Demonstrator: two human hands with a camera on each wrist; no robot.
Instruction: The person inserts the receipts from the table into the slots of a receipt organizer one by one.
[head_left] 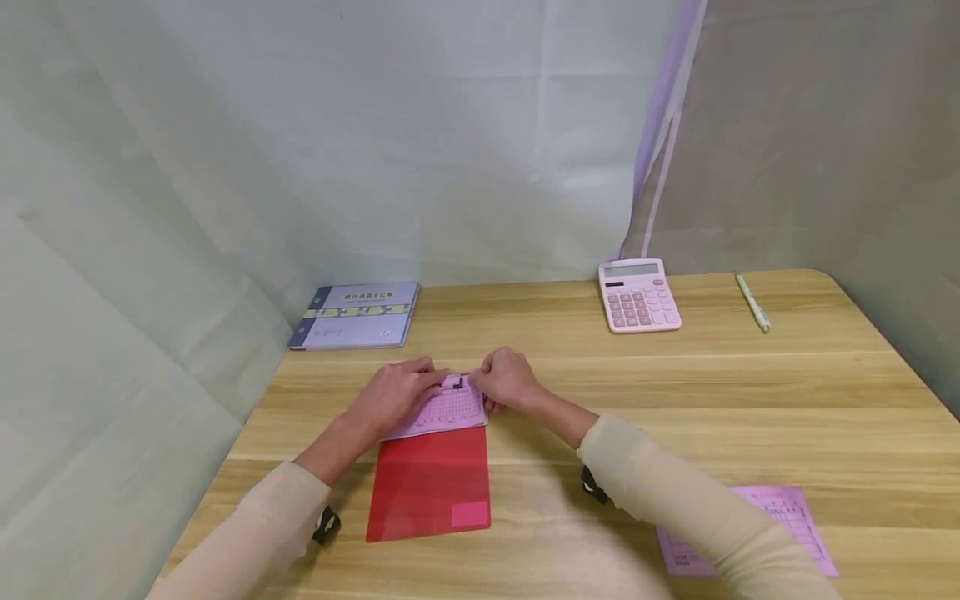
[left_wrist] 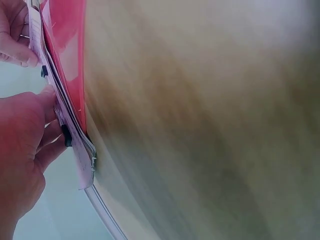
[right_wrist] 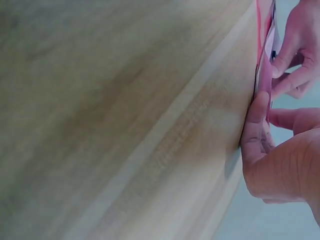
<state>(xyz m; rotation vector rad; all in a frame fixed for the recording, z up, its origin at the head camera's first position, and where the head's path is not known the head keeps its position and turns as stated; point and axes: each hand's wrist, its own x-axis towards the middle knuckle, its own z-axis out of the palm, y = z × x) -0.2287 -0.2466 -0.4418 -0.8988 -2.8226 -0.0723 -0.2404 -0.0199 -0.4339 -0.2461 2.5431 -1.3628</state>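
A stack of pink printed sheets (head_left: 450, 408) lies over the upper part of a translucent red folder (head_left: 427, 483). Across the top of the stack runs a thin metal paper fastener with black sliders (left_wrist: 66, 136). My left hand (head_left: 393, 396) comes in from the left, its thumb and fingers pinching at the fastener. At the top right corner my right hand (head_left: 510, 379) pinches the edge of the sheets between thumb and fingers, as the right wrist view shows. Part of the fastener is hidden under the left fingers.
A loose pink form (head_left: 795, 521) lies at the front right, partly under the right sleeve. Along the back of the wooden table are a bound ledger (head_left: 360, 317), a pink calculator (head_left: 640, 296) and a green pen (head_left: 752, 302). A pale curtain (head_left: 450, 142) hangs behind.
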